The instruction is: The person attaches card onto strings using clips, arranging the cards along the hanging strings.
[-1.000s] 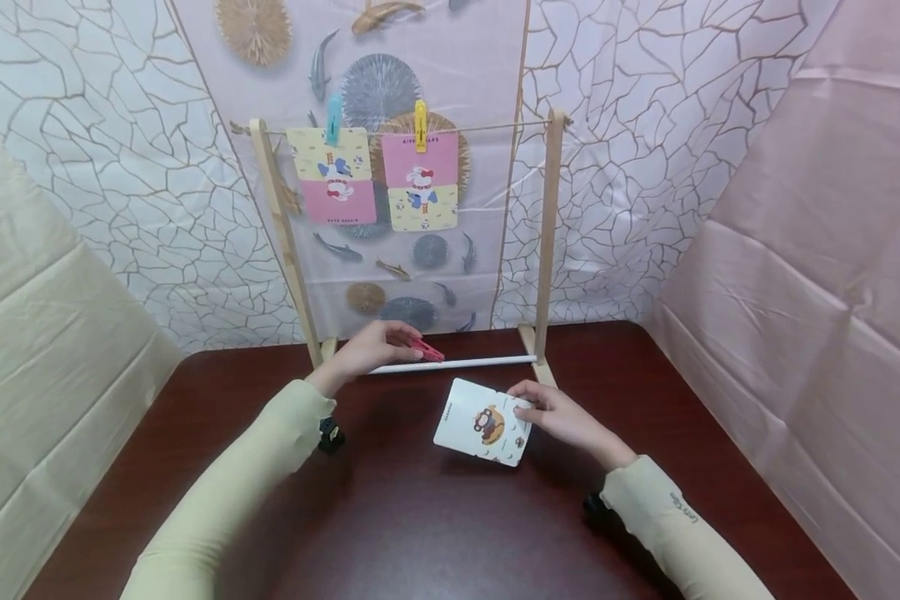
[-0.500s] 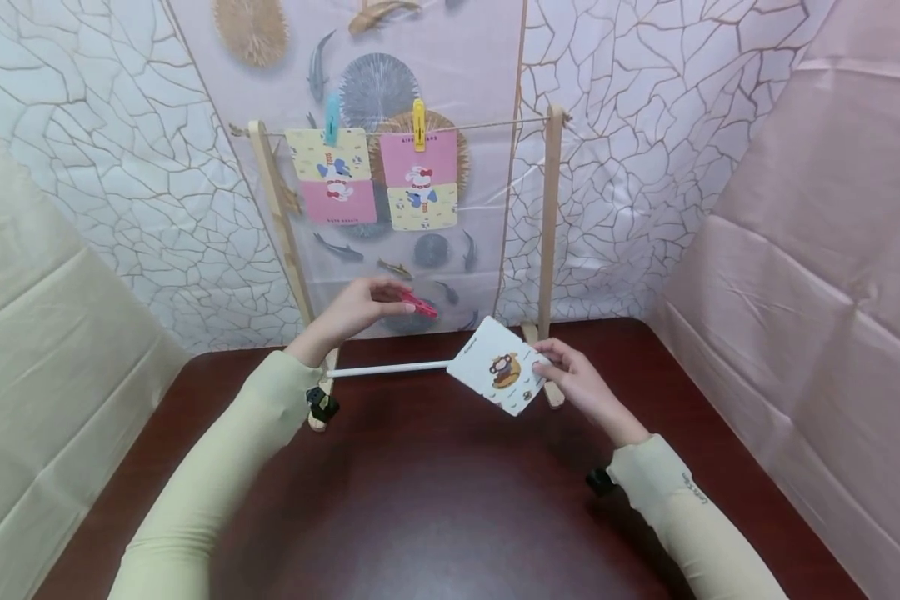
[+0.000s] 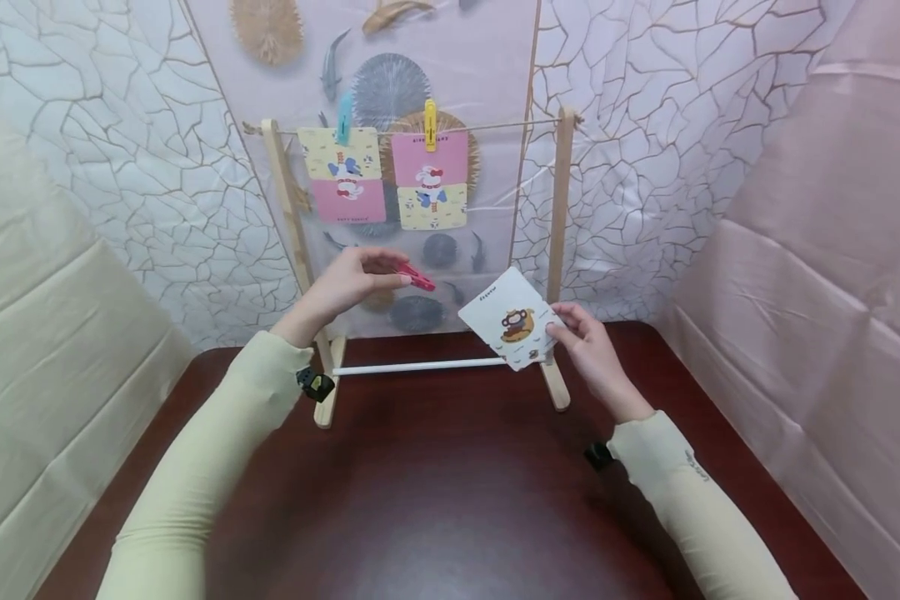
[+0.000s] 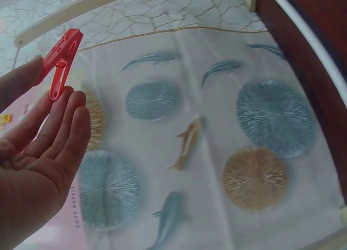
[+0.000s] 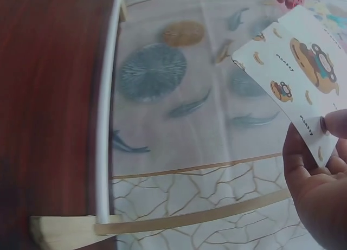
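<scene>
My left hand [image 3: 352, 282] pinches a red clothespin [image 3: 417, 277] between thumb and fingers, below the hung cards. In the left wrist view the clothespin [image 4: 60, 60] shows its two legs spread at the thumb and fingertips. By one corner, my right hand [image 3: 588, 350] holds a white card [image 3: 512, 318] with a monkey and banana print, tilted like a diamond in front of the rack's right post. The right wrist view shows the thumb on the face of the card [image 5: 293, 65]. Above, a pink and yellow card [image 3: 345, 177] hangs from a blue clothespin [image 3: 344, 119], and a second card [image 3: 431, 182] from a yellow clothespin [image 3: 431, 125].
A wooden rack stands at the back of the dark red table [image 3: 435, 483], with a left post [image 3: 288, 217], right post [image 3: 559, 208], string [image 3: 513, 125] across the top and white bar [image 3: 412, 367] low down. Patterned cloth [image 3: 645, 167] hangs behind it.
Both hands have risen from near the tabletop, the left with the red clothespin, the right with the monkey card. The card has turned more into a diamond position. The hung cards stay on the string.
</scene>
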`<state>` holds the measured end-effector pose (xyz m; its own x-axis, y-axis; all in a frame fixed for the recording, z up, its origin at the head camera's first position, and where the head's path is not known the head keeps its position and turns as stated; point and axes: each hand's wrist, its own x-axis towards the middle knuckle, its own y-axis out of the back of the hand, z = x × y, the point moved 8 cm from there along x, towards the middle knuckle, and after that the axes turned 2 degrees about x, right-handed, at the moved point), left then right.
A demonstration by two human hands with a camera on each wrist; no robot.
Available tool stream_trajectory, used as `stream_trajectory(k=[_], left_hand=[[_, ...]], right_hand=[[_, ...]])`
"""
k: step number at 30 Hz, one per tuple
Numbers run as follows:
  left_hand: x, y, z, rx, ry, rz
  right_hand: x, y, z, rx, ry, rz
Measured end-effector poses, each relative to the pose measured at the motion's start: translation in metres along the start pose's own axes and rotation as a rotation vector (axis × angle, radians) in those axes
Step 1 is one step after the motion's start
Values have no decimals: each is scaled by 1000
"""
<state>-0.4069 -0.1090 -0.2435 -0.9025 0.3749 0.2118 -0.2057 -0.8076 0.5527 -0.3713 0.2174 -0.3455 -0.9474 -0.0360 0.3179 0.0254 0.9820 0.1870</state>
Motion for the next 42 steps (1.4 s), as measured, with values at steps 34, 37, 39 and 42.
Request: stream_trajectory(k=[34, 37, 39, 42], left_hand=[[7, 27, 55, 10, -77, 39], [8, 25, 55, 6, -73, 30], [8, 24, 55, 5, -70, 25], [8, 23, 58, 0, -82, 28]], right_hand=[[64, 7, -67, 356, 71, 180], [71, 6, -72, 387, 59, 198], [75, 5, -76, 397, 52, 208], [81, 4, -82, 411, 54, 217]])
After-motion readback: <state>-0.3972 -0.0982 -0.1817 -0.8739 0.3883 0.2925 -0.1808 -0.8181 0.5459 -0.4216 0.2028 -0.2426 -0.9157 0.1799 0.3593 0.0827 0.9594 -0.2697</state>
